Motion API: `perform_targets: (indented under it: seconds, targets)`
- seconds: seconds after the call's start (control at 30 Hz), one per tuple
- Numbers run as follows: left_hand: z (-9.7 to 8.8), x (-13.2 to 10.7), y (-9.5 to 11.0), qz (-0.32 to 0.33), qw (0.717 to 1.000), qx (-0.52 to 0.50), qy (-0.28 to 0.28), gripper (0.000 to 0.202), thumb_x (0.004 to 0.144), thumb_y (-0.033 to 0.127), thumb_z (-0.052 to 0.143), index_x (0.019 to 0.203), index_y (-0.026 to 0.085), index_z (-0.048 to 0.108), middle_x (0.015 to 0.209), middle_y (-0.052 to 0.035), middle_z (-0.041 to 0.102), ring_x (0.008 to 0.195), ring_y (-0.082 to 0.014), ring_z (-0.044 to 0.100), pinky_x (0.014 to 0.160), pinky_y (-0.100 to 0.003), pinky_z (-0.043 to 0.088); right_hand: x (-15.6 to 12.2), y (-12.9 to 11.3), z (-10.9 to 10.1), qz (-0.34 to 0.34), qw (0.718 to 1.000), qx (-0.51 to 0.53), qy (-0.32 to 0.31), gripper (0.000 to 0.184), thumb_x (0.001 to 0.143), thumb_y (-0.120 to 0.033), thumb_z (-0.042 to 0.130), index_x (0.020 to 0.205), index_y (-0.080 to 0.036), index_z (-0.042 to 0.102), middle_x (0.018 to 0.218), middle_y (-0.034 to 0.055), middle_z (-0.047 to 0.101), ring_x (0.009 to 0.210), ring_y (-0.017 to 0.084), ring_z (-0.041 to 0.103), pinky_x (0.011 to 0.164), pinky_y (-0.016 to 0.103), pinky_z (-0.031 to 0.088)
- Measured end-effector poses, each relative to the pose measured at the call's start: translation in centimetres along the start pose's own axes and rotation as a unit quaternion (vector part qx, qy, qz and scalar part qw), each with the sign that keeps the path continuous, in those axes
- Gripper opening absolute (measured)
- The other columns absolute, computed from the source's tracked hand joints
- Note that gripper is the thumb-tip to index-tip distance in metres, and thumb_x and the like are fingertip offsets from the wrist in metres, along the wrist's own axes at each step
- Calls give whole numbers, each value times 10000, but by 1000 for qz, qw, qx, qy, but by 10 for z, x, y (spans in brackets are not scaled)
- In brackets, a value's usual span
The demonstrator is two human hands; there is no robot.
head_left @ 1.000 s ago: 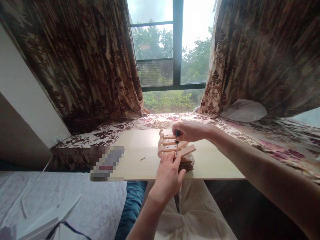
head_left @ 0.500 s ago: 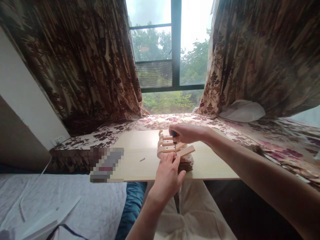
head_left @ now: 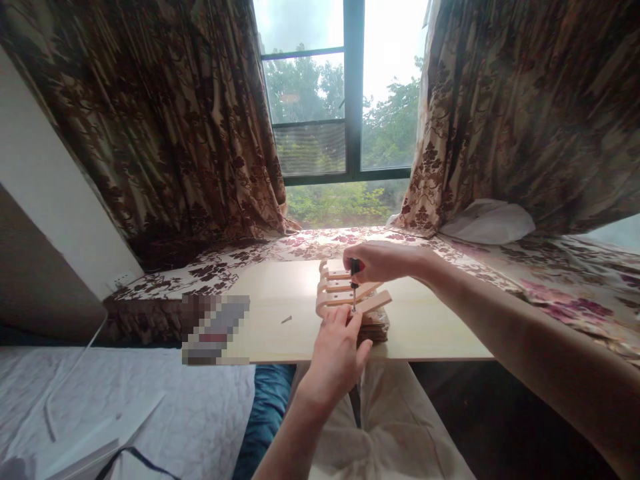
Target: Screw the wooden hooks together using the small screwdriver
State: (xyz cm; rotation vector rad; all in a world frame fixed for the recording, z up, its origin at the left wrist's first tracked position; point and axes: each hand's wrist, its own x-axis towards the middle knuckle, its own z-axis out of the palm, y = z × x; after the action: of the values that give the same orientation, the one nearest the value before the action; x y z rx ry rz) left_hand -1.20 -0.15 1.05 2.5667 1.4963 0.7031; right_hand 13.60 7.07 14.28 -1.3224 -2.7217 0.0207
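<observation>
My right hand (head_left: 377, 261) is wrapped round the black and red handle of a screwdriver (head_left: 355, 270), which stands nearly upright. Its metal tip reaches down to a pale wooden rack (head_left: 334, 285) with curved hook-like ends and several slats. My left hand (head_left: 337, 350) holds the near part of the rack, fingertips close by the screwdriver tip and thumb apart. A screw head under the tip is too small to make out. One slat sticks out at an angle to the right. Beneath the rack lies a brownish stack (head_left: 375, 328), partly hidden by my left hand.
The rack rests on a pale wooden board (head_left: 280, 287) across my lap. A small screw-like piece (head_left: 287, 319) lies to the left, beside a blurred-out object (head_left: 216, 330). Behind are a flower-patterned window seat (head_left: 330, 239), curtains and a window. A quilted bed (head_left: 200, 393) is at left.
My right hand has shifted slightly, uncovering more of the screwdriver handle, which now stands more upright. My left hand stays on the rack. The whole view has moved a little.
</observation>
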Motion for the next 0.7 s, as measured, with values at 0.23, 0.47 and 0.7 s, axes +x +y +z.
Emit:
perform_targets:
  seconds: [0.23,0.47,0.7]
  targets:
    - [1,-1,-1,4,1000,0,8,415,860,275,575,1264,187,534,1327,-110,506,1255,-272,437,1110,-448,334,0,-1,2,18,1000,-10,-4,165,806,-215,606,939,-127,646,825,55,680,645,114,532,536,200,334]
    - [-1,-2,0,5,1000,-4,3,434,862,273,571,1284,182,522,1318,-111,508,1233,-267,450,1111,-434,327,1,2,3,7,1000,-13,8,168,808,-254,607,929,-141,636,818,42,669,628,109,505,529,208,316]
    - [1,-2,-1,9,1000,-1,13,430,863,277,579,1280,185,526,1312,-104,508,1244,-265,434,1115,-426,324,0,2,4,-10,1000,-3,11,124,836,-224,576,869,-128,646,771,43,657,618,101,489,545,204,313]
